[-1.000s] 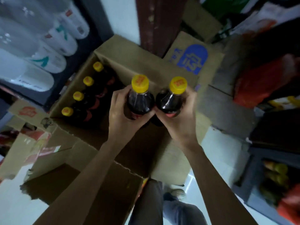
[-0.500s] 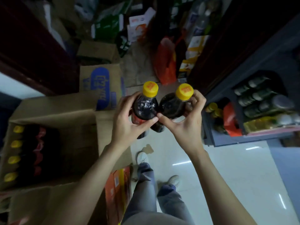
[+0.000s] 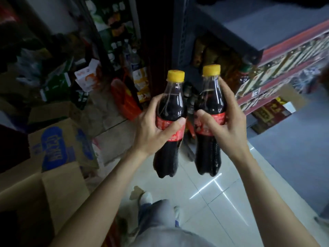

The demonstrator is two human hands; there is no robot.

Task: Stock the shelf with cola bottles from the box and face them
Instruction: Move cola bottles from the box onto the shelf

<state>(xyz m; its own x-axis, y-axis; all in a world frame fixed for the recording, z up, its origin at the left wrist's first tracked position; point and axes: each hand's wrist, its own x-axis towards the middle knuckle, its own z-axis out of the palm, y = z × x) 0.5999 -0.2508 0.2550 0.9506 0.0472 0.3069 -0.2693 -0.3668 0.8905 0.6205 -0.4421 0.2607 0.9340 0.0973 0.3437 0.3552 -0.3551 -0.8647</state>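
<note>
**Two cola bottles in hand, held in the air by the shelf**

I have one bottle in each hand. My left hand [image 3: 151,129] is wrapped around the red label of the left bottle [image 3: 170,125], thumb across the front. My right hand [image 3: 226,125] grips the right bottle [image 3: 210,122] the same way, at label height. Both bottles are upright, yellow caps up, side by side and just apart, above the white tiled floor [image 3: 222,196]. The dark shelf [image 3: 231,40] stands just behind them, upper right. The open cardboard box [image 3: 58,189] sits at lower left; its inside is not visible.
</note>
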